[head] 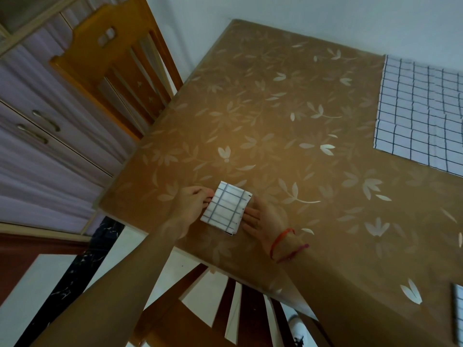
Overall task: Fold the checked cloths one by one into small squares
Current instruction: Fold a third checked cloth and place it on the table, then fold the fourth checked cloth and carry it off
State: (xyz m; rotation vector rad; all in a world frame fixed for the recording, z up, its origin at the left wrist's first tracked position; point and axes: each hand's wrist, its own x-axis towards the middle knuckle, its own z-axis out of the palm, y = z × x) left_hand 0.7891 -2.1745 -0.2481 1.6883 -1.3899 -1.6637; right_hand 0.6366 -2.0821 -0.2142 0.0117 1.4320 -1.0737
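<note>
A white cloth with dark checks, folded into a small square (225,207), lies near the table's front left corner. My left hand (193,204) sits at its left edge with curled fingers pinching that edge. My right hand (260,217) lies flat on the table against the square's right edge, fingers straight and touching it. A larger checked cloth (423,113) is spread flat at the far right of the table. Another checked piece (458,314) shows at the frame's right edge, mostly cut off.
The table (288,126) has a brown cover with a pale leaf pattern. A wooden chair (120,71) stands at its left side, and another chair's back (225,309) is below the front edge. Lilac drawers (42,126) line the left wall.
</note>
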